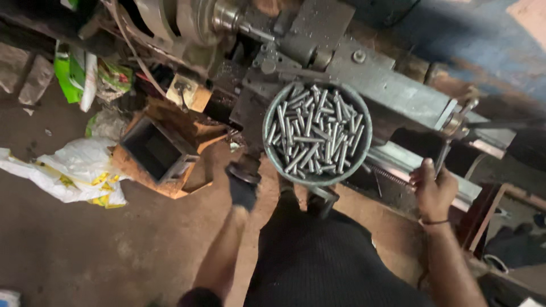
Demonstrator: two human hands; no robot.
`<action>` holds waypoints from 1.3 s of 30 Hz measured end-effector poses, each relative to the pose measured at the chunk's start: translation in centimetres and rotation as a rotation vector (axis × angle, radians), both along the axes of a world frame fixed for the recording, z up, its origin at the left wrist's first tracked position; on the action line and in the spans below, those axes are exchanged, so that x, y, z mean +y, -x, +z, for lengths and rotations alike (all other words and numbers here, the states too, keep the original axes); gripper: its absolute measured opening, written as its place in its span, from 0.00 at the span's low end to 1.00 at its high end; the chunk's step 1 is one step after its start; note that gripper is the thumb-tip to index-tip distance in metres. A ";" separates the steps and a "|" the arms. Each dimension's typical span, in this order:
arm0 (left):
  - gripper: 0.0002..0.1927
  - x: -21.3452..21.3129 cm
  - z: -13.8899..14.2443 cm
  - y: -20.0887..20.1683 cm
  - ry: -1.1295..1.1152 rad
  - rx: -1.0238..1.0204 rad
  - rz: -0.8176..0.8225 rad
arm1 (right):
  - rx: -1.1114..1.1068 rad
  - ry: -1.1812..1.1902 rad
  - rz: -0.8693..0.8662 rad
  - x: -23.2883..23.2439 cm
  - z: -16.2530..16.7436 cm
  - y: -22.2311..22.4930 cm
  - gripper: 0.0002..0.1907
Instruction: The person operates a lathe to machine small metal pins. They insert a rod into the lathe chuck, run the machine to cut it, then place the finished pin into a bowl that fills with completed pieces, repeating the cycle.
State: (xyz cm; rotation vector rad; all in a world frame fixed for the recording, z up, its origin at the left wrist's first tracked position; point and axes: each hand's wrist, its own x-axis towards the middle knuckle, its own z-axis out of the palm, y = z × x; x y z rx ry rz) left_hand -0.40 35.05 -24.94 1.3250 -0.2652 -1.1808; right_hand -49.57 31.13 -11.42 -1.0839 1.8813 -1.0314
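**Both hands on lathe controls, pin bowl parked on the bed**

While the person stands at the lathe (pixel 364 79), the right hand (pixel 433 190) is closed around a lever (pixel 442 156), its grip holding the handle. The left hand (pixel 243 187), dark-gloved, rests on a handwheel (pixel 245 169); whether its grip is closed I cannot tell. A bowl (pixel 317 133) of steel pins (pixel 315 131) sits between both hands, within reach.

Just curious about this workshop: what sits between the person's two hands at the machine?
In the head view, a round metal bowl full of short metal rods sits between the left hand and the right hand, resting on the machine.
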 end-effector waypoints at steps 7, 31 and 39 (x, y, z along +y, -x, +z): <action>0.30 1.8 2.7 -1.0 -0.214 -0.922 -0.144 | 0.412 0.156 0.099 -5.8 -5.9 2.6 0.13; 0.13 -9.1 32.7 15.0 -0.002 -1.980 -0.998 | 0.804 0.944 0.314 -9.8 2.8 10.6 0.25; 0.18 -8.4 33.5 11.1 0.143 -0.608 -0.526 | 0.321 0.629 0.222 -9.7 1.7 11.0 0.19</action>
